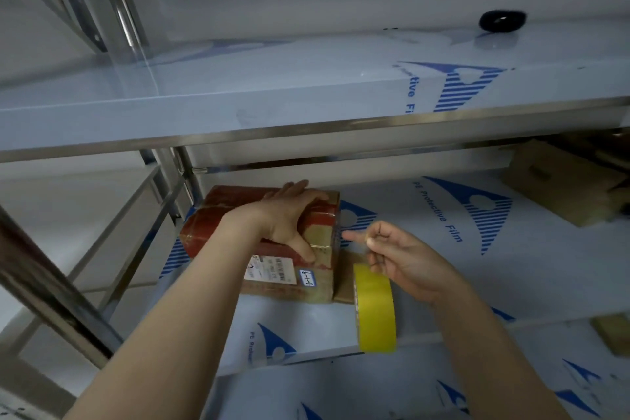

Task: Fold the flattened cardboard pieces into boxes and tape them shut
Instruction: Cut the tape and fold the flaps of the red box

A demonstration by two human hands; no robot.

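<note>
**A:** What is nearest, and how will it handle?

**B:** The yellow roll of adhesive tape [375,309], above the front edge of the white film-covered shelf [511,283]. I judge it light and stiff, a hard ring. Its free end is sticky, so it is better to hold the ring by its sides or through the core.

**A:** Who holds it?

**B:** The right hand [405,261]. Its fingers [376,251] are curled close together, and the roll hangs on edge just under them. The forefinger points toward the box. Whether a strip is pinched there I cannot tell, because it is blurred.

**A:** And the box?

**B:** The brown cardboard box with red-brown tape bands and a white label [272,266] stands farther in, near the left edge of the shelf, with its top closed. I think it is light. The walls look stiff but may dent, and the taped skin is probably slippery. I would press it flat from above, or take it by two opposite sides.

**A:** The other hand?

**B:** The left hand [289,218] lies flat on the box top. The fingers are straight and the thumb is spread wide toward the label. It presses and does not grip.

**A:** Behind?

**B:** A plain cardboard carton [562,184] is near the back right corner, and a black round object [501,21] lies on the upper shelf [272,92].
</note>
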